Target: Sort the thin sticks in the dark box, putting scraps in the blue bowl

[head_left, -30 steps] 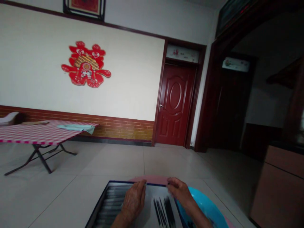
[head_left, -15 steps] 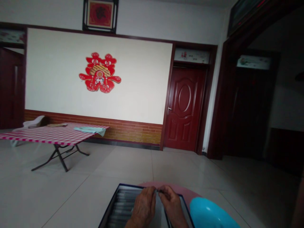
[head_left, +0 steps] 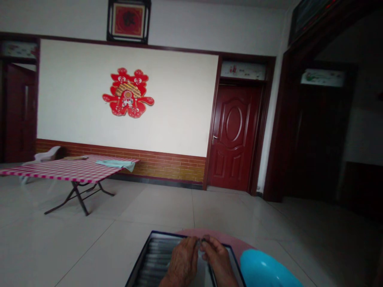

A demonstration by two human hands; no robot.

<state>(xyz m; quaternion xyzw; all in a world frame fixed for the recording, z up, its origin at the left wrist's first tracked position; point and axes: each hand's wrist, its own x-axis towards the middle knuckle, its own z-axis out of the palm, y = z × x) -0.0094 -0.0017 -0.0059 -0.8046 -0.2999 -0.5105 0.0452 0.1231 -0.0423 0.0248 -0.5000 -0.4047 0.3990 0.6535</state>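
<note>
A small, thin dark piece (head_left: pixel 201 240) sits pinched where the fingertips of both hands meet. It is too small to show its material, but it looks light and stiff and could slip from a loose pinch, so its narrow ends seem the best place to hold it. The left hand (head_left: pixel 182 262) has its grip closed on one side of the piece, fingers curled inward. The right hand (head_left: pixel 218 260) closes its grip on the other side.

Both hands are just above an open, dark-rimmed box (head_left: pixel 155 232), which holds rows of slender dark strips (head_left: pixel 152 259). These look light and easily bent, and are probably best lifted singly by an end. A pink round basin (head_left: pixel 209 234) shows past the box's far edge, and a bright blue plastic basin (head_left: pixel 266 271) sits just to the box's right. The tiled floor (head_left: pixel 155 207) stretches beyond the box. Well past it to the left stands a folding surface (head_left: pixel 54 169) with a pink-checked cloth, carrying a folded pale green cloth (head_left: pixel 115 163).
</note>
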